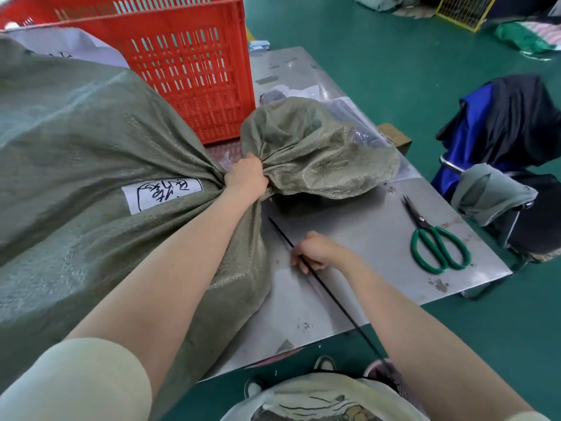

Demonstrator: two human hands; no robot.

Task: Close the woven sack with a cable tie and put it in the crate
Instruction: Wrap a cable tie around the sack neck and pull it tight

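Observation:
A big grey-green woven sack [91,153] lies on the steel table [379,226], filling the left half of the view, with a white handwritten label on its side. My left hand [246,177] is clenched around the sack's gathered neck, and the loose top of the sack [315,153] flares out to the right of my fist. A long black cable tie [331,294] lies slanted on the table beside the sack. My right hand [312,252] pinches it near its upper part. The red slatted crate [188,65] stands behind the sack.
Green-handled scissors [437,241] lie near the table's right edge. Clear plastic bags [352,117] sit behind the sack top. A chair draped with blue and dark clothes [501,153] stands right of the table on the green floor.

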